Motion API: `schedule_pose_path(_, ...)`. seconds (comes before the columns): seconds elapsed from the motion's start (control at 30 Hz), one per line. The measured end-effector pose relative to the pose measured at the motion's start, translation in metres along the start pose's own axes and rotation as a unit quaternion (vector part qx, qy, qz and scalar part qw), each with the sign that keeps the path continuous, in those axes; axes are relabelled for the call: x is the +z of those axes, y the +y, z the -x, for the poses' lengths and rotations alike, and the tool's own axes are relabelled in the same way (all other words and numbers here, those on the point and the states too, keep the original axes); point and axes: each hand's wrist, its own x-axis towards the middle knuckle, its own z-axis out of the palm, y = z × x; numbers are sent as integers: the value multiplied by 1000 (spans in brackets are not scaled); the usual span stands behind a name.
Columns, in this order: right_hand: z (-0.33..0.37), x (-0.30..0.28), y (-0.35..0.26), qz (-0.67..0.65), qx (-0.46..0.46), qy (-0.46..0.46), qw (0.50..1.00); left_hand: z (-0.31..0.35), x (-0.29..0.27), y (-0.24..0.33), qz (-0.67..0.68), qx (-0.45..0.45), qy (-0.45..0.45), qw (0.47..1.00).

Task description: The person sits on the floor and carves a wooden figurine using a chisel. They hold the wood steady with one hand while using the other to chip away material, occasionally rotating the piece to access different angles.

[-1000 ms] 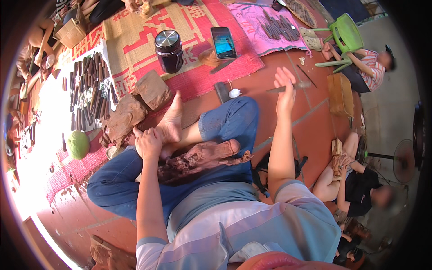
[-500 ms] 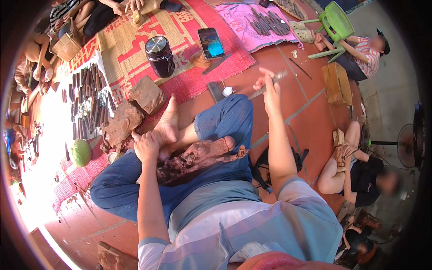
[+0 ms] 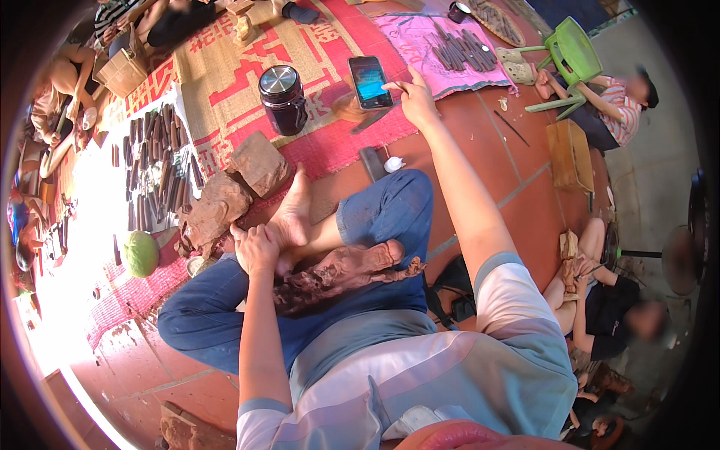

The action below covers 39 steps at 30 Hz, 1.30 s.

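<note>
A gnarled reddish-brown wood carving lies across my lap, touched by neither hand. My left hand rests by my ankle and bare foot, left of the carving. Its fingers are bent, and whatever is under them is hidden. Stretched far forward, my right hand is at the right edge of a smartphone with a lit screen. One finger points up and the others are folded; a small dark line shows at them, too small to name. Under the phone is a brown rounded thing.
A dark lidded flask stands on the patterned mat. Two wood blocks sit by my foot. Several carving tools lie on white cloth, others on a pink cloth. A green melon-like thing is left. Other people sit around.
My right hand has moved forward and left to the phone. The slim tool seen blurred in it before no longer shows clearly. My left hand stays by the ankle; the view has shifted slightly.
</note>
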Motion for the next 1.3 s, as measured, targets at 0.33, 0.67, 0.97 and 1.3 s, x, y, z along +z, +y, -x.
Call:
schedule_pose_path(0.33,-11,15,-2,8,23,11,1000,1,9,-1,-20,28,59,998)
schedule_pose_path(0.67,32,-21,-10,-102,40,30,993,0,4,1,-1,16,55,998)
schedule_pose_path(0.97,35,-24,-6,-33,47,5,998,-1,3,1,6,2,16,1000)
schedule_pose_path(1.3,-3,12,-21,71,44,-30,996,-1,5,-2,-40,25,37,998)
